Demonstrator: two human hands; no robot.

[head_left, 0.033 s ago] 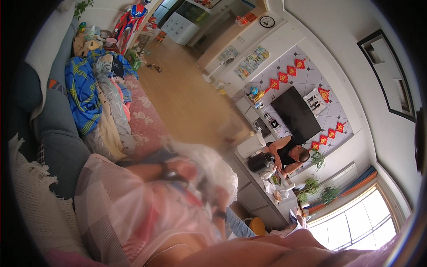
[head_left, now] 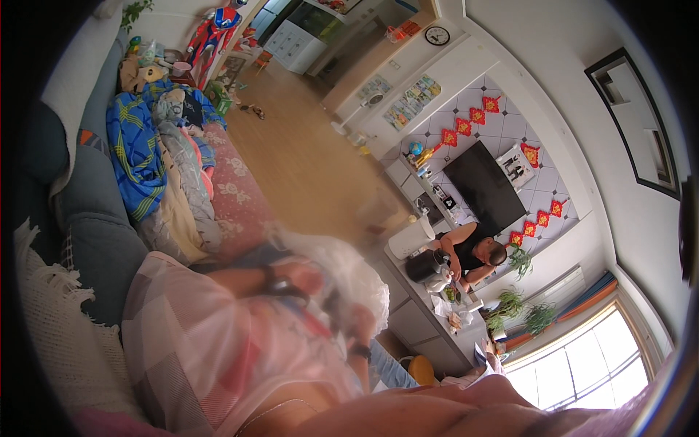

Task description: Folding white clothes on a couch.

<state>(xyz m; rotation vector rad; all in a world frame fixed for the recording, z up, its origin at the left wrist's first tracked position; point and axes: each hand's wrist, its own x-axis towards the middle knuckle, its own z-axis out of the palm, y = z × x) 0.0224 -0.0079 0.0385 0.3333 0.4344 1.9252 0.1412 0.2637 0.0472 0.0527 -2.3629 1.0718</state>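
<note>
Low in the middle of the head view, a thin white plastic bag (head_left: pixel 370 288) is bunched up in front of me, blurred by motion. My left hand (head_left: pixel 297 277), with a dark watch on its wrist, is closed at the bag's near left side. Closer to my body on the right, my right hand (head_left: pixel 358 322), with a dark band on the wrist, is curled against the bag's lower edge. Both hands are smeared, so single fingers do not show. What the bag contains cannot be made out. Beneath them spreads a pale pink checked cloth (head_left: pixel 218 328) over me.
Left, a grey-blue sofa (head_left: pixel 102 211) carries a blue plaid blanket (head_left: pixel 135 160) and piled clothes. A person (head_left: pixel 466 247) in black leans at the grey cabinet (head_left: pixel 426 320) on the right, beside a dark pot-like appliance (head_left: pixel 426 266). Wooden floor (head_left: pixel 291 153) stretches beyond.
</note>
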